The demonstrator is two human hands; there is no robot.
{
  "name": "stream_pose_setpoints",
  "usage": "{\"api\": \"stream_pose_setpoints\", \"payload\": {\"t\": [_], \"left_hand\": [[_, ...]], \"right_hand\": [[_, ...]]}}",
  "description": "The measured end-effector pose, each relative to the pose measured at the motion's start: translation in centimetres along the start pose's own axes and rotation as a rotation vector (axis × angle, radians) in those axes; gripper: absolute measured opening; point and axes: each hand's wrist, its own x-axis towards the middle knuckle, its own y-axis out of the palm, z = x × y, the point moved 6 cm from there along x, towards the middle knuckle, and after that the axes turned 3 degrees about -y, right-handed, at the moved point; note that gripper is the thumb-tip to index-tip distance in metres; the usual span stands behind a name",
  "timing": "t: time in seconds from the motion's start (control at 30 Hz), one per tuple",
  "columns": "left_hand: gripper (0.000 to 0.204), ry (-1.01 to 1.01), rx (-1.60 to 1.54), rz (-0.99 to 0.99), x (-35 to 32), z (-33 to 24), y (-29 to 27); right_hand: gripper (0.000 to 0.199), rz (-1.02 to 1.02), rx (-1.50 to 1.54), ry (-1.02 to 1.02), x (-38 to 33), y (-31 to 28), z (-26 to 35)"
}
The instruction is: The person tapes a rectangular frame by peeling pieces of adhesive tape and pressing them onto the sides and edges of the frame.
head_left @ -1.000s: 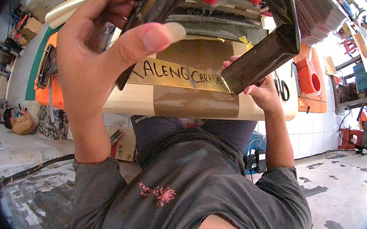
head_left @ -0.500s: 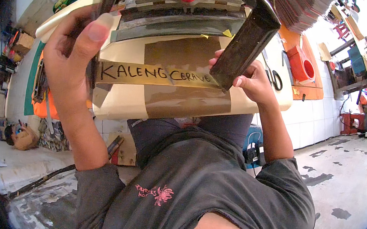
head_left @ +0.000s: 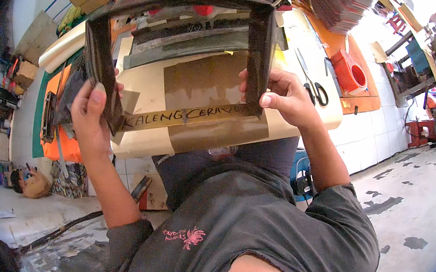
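Two hands, left hand (head_left: 91,116) and right hand (head_left: 282,95), pinch the dark frame (head_left: 190,4) above the taped box (head_left: 200,107); checking it looks underway, so next keep it steady.

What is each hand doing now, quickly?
Left hand: closed on the left side of the dark rectangular frame.
Right hand: closed on the frame's right side.

Access to the table (head_left: 334,109) is largely obstructed. A taped cardboard box (head_left: 200,107) fills the near edge, with dark bundled material (head_left: 186,38) stacked just behind it. Right of the box, scissors (head_left: 312,85) lie on a narrow bare strip; an orange container (head_left: 351,73) stands beyond. A stack of dark sheets (head_left: 340,5) blocks the far right corner.
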Motion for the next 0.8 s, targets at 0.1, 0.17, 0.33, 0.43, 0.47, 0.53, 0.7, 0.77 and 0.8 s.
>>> {"api": "stream_pose_setpoints", "payload": {"t": [0.1,0.17,0.33,0.43,0.47,0.53,0.7,0.77,0.8], "left_hand": [[0.070,-0.068,-0.041,0.095,-0.6,2.6,-0.5],[0.072,-0.106,-0.081,0.119,-1.1,3.9,-0.6],[0.072,-0.145,-0.087,0.222,-1.3,7.7,-0.6],[0.069,-0.068,-0.029,0.306,-1.5,9.3,-0.3],[0.069,-0.073,-0.025,0.309,-1.6,9.8,0.0],[0.066,-0.038,-0.037,0.318,-1.9,10.0,0.5],[0.059,-0.069,0.027,0.398,-2.1,12.5,0.3],[0.055,-0.090,0.046,0.367,-2.2,13.2,-0.1],[0.055,-0.092,0.046,0.373,-2.3,13.3,-0.1]], "right_hand": [[0.080,-0.021,-0.112,0.061,-0.2,-0.4,-0.4],[0.078,-0.021,-0.115,0.079,-0.4,-0.4,-0.8],[0.071,-0.078,-0.260,0.062,-1.0,-1.1,-1.7],[0.072,-0.068,-0.405,-0.011,-1.3,-1.7,-2.7],[0.072,-0.071,-0.399,-0.008,-1.4,-2.0,-3.0],[0.073,-0.030,-0.506,0.009,-1.5,-2.3,-3.5],[0.086,-0.041,-0.599,-0.054,-2.1,-2.7,-3.3],[0.086,-0.045,-0.627,-0.047,-2.2,-2.9,-3.5],[0.086,-0.043,-0.647,-0.076,-2.2,-3.0,-3.6]]}}
